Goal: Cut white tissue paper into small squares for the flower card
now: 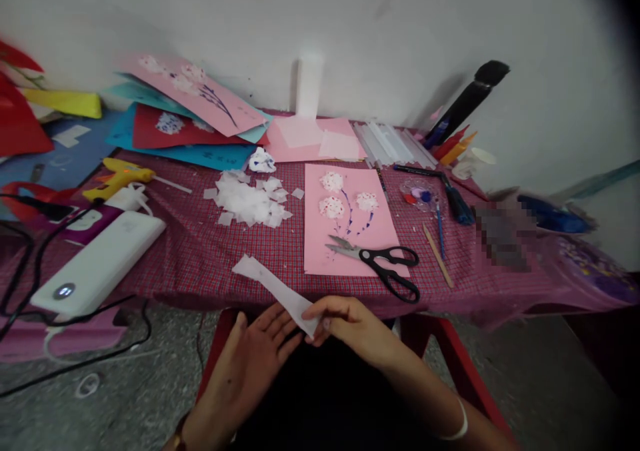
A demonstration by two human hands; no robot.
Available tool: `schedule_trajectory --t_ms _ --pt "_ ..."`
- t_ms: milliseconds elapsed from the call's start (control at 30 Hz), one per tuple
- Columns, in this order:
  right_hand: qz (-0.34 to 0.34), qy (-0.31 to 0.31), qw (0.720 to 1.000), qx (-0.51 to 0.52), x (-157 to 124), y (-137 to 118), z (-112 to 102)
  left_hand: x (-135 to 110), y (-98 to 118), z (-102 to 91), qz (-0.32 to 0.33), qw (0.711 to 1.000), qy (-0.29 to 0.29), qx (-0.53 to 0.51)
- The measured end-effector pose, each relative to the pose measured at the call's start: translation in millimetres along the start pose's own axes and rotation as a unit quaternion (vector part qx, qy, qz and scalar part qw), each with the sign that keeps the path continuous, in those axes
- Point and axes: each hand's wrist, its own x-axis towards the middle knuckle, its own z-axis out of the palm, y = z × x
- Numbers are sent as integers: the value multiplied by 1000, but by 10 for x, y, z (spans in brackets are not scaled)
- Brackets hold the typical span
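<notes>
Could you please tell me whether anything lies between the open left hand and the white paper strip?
Nothing visible does. The right hand pinches the white paper strip at its near end, and the left hand lies open right beside it. The scissors rest farther off on the pink sheet.

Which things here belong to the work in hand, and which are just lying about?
In hand: white paper strip, pinched by the right hand over the open left hand; likely scissors, pink flower card, tissue pile.
Lying about: glue gun, power bank, paint palette, coloured sheets.
</notes>
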Motion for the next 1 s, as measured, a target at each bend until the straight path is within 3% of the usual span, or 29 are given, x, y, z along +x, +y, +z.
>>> schedule_trajectory --t_ms 67,300,533,667,833,1000 --pt "-17 -3 998 -60 -45 12 13 -2 21 41 -3 1000 20 -6" --pt "-134 1 953 -272 -164 -28 73 -151 -90 93 38 999 -10 19" --pt "-135 -13 950 -283 -180 15 99 -125 -40 201 47 989 126 -56" --pt "-141 -17 948 -283 -186 40 97 -114 -50 165 50 981 160 -96" --pt "-146 -22 950 -276 -192 31 103 -99 -178 114 107 983 146 3" --pt "-144 -30 952 -269 -189 18 110 -19 -209 133 130 969 196 82"
